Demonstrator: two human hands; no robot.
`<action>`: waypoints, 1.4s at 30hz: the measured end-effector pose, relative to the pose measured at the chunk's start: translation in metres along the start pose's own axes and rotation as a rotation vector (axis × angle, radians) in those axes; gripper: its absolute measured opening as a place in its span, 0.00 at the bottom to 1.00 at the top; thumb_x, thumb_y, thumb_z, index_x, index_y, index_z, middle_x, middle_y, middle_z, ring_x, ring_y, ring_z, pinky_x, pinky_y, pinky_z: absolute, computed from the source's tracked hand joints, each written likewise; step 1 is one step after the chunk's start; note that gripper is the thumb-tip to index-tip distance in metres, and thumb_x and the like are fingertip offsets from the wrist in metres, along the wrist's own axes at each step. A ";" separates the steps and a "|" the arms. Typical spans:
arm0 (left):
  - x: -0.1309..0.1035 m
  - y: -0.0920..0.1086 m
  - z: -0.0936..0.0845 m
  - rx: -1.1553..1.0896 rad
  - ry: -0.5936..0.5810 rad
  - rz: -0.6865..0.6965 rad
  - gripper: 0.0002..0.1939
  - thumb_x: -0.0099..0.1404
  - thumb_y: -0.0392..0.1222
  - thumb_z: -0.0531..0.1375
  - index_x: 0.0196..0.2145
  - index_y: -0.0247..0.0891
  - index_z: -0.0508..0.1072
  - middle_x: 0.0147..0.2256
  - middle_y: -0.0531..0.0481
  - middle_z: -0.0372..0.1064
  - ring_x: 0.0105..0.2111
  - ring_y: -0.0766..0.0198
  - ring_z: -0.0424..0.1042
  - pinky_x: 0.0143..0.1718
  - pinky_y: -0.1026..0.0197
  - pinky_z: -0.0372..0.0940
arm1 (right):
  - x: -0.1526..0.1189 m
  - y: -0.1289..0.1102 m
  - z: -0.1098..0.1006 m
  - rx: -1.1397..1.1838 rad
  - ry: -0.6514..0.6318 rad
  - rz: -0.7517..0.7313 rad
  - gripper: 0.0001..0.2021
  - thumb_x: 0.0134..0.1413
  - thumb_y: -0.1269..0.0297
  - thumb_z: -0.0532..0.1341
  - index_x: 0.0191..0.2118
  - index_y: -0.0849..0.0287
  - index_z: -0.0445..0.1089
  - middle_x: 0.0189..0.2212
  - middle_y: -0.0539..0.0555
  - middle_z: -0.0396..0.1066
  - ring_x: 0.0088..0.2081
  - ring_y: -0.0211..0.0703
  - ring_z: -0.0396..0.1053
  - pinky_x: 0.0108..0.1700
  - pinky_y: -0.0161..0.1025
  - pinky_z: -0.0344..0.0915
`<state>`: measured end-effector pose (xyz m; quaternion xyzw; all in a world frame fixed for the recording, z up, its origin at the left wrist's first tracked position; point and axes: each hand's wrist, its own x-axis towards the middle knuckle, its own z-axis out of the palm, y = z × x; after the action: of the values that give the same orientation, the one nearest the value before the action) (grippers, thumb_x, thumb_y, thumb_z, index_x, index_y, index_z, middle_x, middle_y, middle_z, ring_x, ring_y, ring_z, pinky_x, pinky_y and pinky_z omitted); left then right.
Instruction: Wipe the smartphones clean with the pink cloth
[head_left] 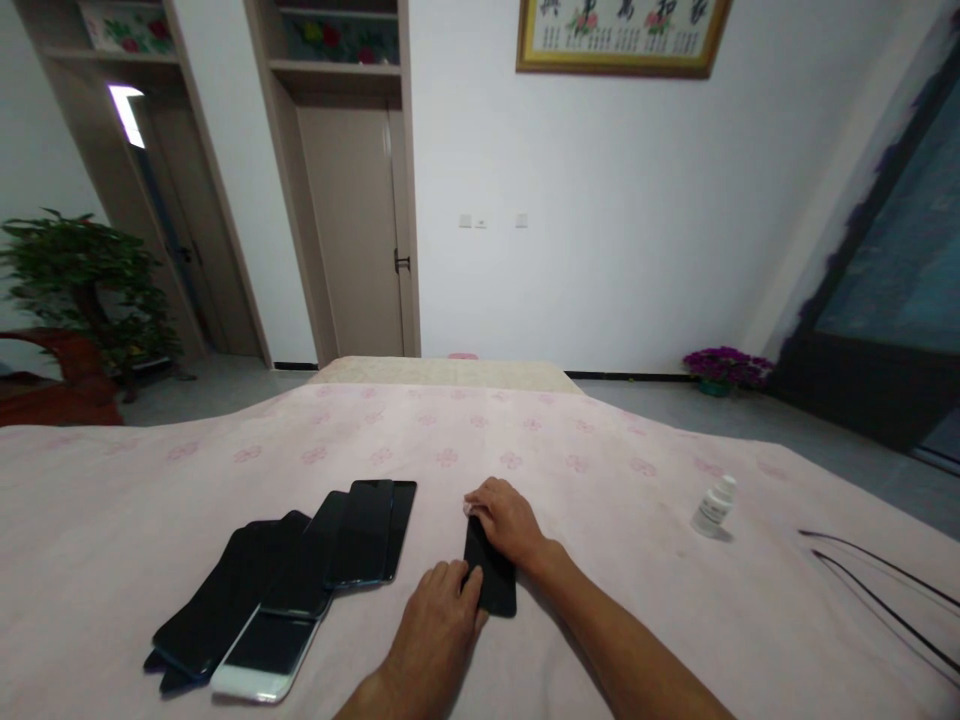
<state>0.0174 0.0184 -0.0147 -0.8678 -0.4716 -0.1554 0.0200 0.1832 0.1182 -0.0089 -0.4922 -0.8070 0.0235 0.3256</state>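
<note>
A black smartphone (492, 578) lies on the pink flowered cloth in front of me. My left hand (444, 612) grips its left edge, with the thumb on the rim and the fingers curled. Over the far end of the phone, my right hand (504, 520) has its fingers closed on a small white wad (469, 508), like a bit of wipe or tissue, mostly hidden by the fingers. To the left, several more phones lie overlapping in a fanned pile (289, 570); one white-framed phone (262, 655) is at the near side.
A small white bottle (712, 508) with a white cap stands to the right on the pink cloth (600, 560). Two thin dark cords or rods (874, 595) reach in from the right edge. Beyond the table are a door, a leafy plant (86, 285) and purple flowers (726, 368).
</note>
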 end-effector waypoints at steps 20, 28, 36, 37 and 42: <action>0.001 0.000 0.002 -0.036 -0.015 -0.016 0.19 0.63 0.32 0.61 0.53 0.38 0.72 0.46 0.44 0.71 0.46 0.53 0.70 0.49 0.51 0.68 | -0.002 0.009 -0.004 -0.105 0.013 0.098 0.09 0.58 0.76 0.59 0.40 0.59 0.74 0.37 0.55 0.71 0.43 0.45 0.66 0.47 0.39 0.62; 0.002 -0.002 0.003 -0.059 0.000 -0.012 0.18 0.63 0.31 0.60 0.51 0.39 0.72 0.45 0.45 0.71 0.44 0.53 0.70 0.48 0.51 0.68 | -0.007 -0.013 0.006 -0.061 0.000 0.041 0.08 0.56 0.76 0.60 0.39 0.58 0.73 0.38 0.55 0.71 0.43 0.45 0.66 0.47 0.38 0.62; 0.001 -0.003 0.006 -0.059 -0.012 -0.010 0.18 0.64 0.32 0.60 0.52 0.38 0.72 0.46 0.44 0.71 0.45 0.52 0.69 0.49 0.50 0.68 | -0.014 -0.004 -0.007 -0.050 -0.026 0.043 0.09 0.57 0.76 0.60 0.41 0.58 0.74 0.38 0.54 0.71 0.42 0.44 0.66 0.45 0.38 0.62; 0.001 -0.004 0.006 -0.060 -0.014 -0.010 0.18 0.64 0.32 0.60 0.52 0.38 0.72 0.46 0.44 0.71 0.45 0.52 0.69 0.49 0.50 0.68 | -0.012 -0.002 -0.007 -0.062 -0.014 0.076 0.09 0.57 0.76 0.60 0.41 0.58 0.74 0.38 0.55 0.71 0.42 0.44 0.66 0.45 0.38 0.62; 0.000 -0.004 0.006 -0.066 -0.001 -0.005 0.19 0.64 0.32 0.60 0.53 0.38 0.72 0.46 0.44 0.71 0.45 0.52 0.69 0.48 0.50 0.68 | -0.011 -0.007 -0.005 -0.076 0.018 0.141 0.09 0.56 0.77 0.60 0.40 0.59 0.74 0.38 0.56 0.71 0.42 0.46 0.66 0.47 0.40 0.62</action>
<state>0.0160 0.0220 -0.0211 -0.8669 -0.4683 -0.1703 -0.0091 0.1832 0.1044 -0.0080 -0.5599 -0.7677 0.0114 0.3114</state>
